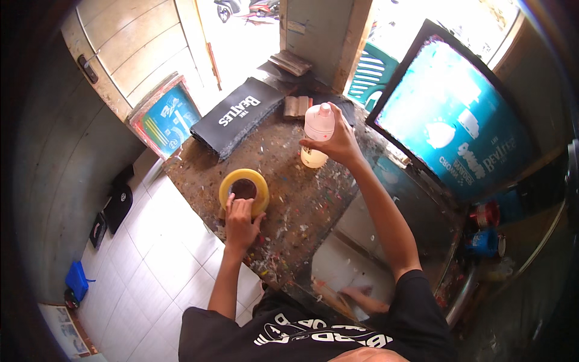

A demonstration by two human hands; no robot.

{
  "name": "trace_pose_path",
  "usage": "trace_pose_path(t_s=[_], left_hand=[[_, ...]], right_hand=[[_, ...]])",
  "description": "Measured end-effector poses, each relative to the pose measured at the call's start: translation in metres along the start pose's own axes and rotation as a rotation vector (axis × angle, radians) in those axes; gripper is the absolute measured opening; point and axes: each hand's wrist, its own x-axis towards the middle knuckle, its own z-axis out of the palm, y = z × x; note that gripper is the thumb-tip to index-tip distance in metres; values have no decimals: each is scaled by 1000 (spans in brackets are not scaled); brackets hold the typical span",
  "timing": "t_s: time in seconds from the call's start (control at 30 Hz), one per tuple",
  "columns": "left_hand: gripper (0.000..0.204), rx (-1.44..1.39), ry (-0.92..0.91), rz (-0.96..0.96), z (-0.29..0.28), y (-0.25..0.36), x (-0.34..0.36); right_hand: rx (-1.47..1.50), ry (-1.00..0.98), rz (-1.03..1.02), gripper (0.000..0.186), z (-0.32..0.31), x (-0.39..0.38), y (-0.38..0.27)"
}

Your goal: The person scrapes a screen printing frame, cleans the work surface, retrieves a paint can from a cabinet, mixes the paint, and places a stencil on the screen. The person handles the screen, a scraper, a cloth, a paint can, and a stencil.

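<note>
My right hand (344,142) is wrapped round a plastic bottle (318,125) with pinkish upper walls and pale yellow contents at the bottom. It is on or just over the stained worktable (289,211); I cannot tell which. To the left, a wide roll of yellow tape (262,184) lies flat near the table's left edge. Over its near rim reaches my left hand (241,226), fingertips at the central hole and thumb against the outer side.
A stack of black printed sheets (238,114) lies at the far left. Wooden blocks (297,107) sit behind the bottle. One blue printing screen (166,117) leans at left; a larger framed screen (452,114) stands at right. A glass pane (386,223) covers the table's right side.
</note>
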Motion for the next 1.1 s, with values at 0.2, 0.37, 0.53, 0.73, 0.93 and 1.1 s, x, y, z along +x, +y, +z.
trace_pose_path(t_s=[0.2,0.37,0.53,0.73,0.93,1.1], left_hand=[[42,20,-28,-24,4,5,6],[43,133,-96,-26,8,8,7],[52,85,-38,15,9,-1,10],[53,-71,-33,58,-5,-6,25],[54,-215,44,257,30,-6,146],[57,-210,-50,309,96,-2,255]], right_hand=[[58,104,149,105,-7,70,41],[-133,248,17,99,-11,159,72],[-221,268,123,101,7,212,104],[-214,247,167,107,19,219,136],[-110,178,131,116,21,227,155],[-230,70,228,133,-12,198,157]])
